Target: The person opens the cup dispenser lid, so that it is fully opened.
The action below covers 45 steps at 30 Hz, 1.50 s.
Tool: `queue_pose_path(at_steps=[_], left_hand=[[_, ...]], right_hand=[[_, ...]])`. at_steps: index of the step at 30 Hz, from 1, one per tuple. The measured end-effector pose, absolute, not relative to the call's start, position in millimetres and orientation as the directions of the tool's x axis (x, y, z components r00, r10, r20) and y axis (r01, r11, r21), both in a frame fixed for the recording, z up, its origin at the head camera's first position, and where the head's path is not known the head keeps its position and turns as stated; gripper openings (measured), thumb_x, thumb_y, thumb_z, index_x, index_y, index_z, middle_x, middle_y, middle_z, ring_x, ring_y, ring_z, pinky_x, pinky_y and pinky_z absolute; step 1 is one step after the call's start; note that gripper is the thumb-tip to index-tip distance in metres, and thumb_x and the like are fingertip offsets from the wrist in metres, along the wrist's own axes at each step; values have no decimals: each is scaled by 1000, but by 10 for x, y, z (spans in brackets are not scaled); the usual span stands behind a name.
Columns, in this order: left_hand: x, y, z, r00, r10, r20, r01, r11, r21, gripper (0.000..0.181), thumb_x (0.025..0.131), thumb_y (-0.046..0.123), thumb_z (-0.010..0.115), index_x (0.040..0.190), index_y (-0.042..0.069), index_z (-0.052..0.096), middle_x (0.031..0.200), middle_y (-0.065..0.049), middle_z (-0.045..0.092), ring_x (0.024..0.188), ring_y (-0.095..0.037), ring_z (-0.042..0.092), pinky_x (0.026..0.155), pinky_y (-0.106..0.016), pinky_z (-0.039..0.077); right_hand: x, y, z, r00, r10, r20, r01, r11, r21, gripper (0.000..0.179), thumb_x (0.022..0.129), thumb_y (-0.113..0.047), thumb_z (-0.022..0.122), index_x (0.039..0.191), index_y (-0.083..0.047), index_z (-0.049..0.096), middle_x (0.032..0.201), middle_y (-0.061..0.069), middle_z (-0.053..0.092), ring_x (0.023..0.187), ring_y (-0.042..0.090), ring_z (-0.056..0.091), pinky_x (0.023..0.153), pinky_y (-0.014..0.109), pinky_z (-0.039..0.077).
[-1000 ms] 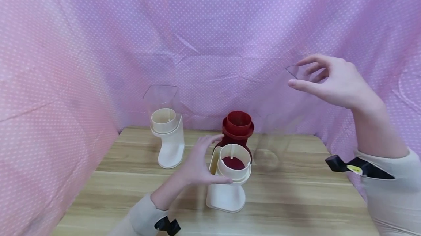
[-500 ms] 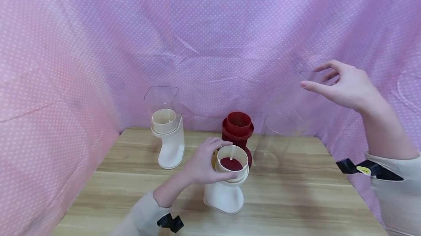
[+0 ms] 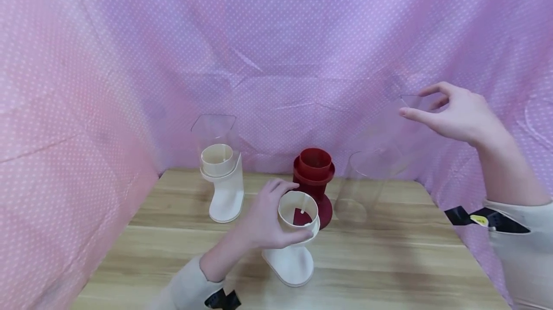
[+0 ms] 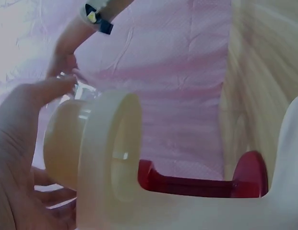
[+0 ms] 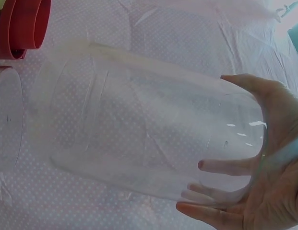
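My left hand (image 3: pixel 265 221) grips the round cup-like top of a cream stand (image 3: pixel 294 269), which has an open ring and a flat rounded foot. In the left wrist view, thumb and fingers lie around the cream ring (image 4: pixel 108 148). Raised at the right, my right hand (image 3: pixel 464 115) holds one end of a clear plastic cylinder (image 5: pixel 153 124); its outline is faint in the head view. Right behind the cream stand is a similar red stand (image 3: pixel 317 168), partly hidden. A second clear cylinder (image 3: pixel 356 195) stands upright on the table, right of the red stand.
Another cream stand (image 3: pixel 226 199) is at the back left, with a clear cylinder (image 3: pixel 213 130) around its top. All the stands are on a wood-grain table (image 3: pixel 389 262). A pink dotted cloth (image 3: pixel 276 36) hangs behind and at both sides.
My left hand has closed around the cream stand's top, and the stand has shifted slightly left and nearer. My right hand has moved right and a little down with the clear cylinder.
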State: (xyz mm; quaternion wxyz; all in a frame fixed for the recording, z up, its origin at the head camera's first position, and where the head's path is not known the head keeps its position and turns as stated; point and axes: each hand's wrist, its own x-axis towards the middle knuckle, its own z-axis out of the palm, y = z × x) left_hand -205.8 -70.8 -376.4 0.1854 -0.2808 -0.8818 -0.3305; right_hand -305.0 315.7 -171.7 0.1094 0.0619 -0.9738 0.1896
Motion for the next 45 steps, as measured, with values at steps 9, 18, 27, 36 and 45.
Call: queue_pose_path(at_steps=[9, 18, 27, 36, 45], left_hand=[[-2070, -743, -3795, -791, 367, 489, 605, 589, 536, 79, 70, 43, 94, 138, 13, 65, 123, 3, 69, 111, -13, 66, 95, -34, 60], [-2114, -940, -3770, -742, 459, 489, 670, 513, 536, 89, 72, 36, 91, 150, 11, 57, 139, -1, 67, 128, -18, 64, 107, -43, 57], [-2010, -809, -3865, -844, 188, 502, 506, 589, 630, 86, 62, 49, 100, 135, 21, 66, 124, 8, 69, 107, -9, 66, 91, -33, 58], [-2203, -971, -3828, -839, 184, 512, 526, 520, 673, 69, 60, 35, 102, 121, 18, 74, 112, 6, 77, 101, -12, 71, 86, -30, 61], [-2454, -1158, -3698, -784, 176, 596, 590, 513, 624, 73, 62, 26, 98, 127, 6, 73, 115, -7, 77, 104, -21, 71, 90, -36, 61]], right_hand=[[-3138, 3312, -1752, -964, -43, 261, -129, 937, -324, 95, 90, -79, 63, 154, -10, 48, 140, 34, 59, 121, 51, 56, 76, 51, 49], [-3187, 3444, -1831, -961, -9, 277, -99, 945, -311, 95, 90, -78, 62, 151, -6, 51, 138, 37, 60, 122, 55, 54, 83, 64, 49], [-3240, 3575, -1879, -958, 24, 287, -62, 956, -288, 102, 89, -80, 62, 151, -1, 48, 135, 39, 58, 118, 57, 54, 84, 69, 49], [-3293, 3690, -2065, -967, 62, 247, -2, 968, -251, 113, 86, -87, 58, 153, 2, 43, 136, 42, 53, 121, 64, 49, 86, 75, 48], [-3317, 3787, -2268, -985, 59, 163, 17, 968, -249, 116, 86, -89, 55, 155, 3, 39, 149, 49, 39, 127, 70, 41, 89, 80, 45]])
